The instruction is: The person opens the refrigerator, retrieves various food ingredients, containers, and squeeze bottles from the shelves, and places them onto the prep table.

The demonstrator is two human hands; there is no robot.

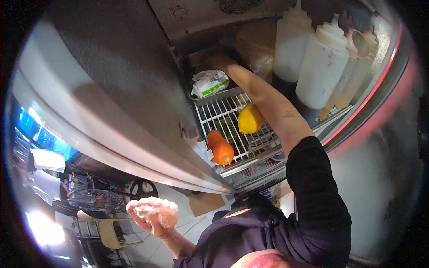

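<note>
My left hand (156, 226) is raised outside the fridge, fingers curled around a pale bundle in clear plastic wrap (167, 213); what is inside I cannot make out. My right hand (220, 61) reaches into a metal pan (196, 57) at the back of the fridge shelf. Its fingers are lost in shadow, so any hold is hidden. Just in front of that hand, a crumpled white packet with a green strip (210, 84) lies in the pan. A yellow lemon (250, 119) sits on the wire shelf (219, 111) beside my right forearm, and a carrot (220, 148) rests nearer the shelf's front.
Several squeeze bottles (322, 64) stand upright right of my arm. Behind the forearm is a plastic-covered container (257, 47). The fridge's left wall or door (120, 76) runs close by. Below left are a chair (109, 230) and cardboard (205, 204) on the tiled floor.
</note>
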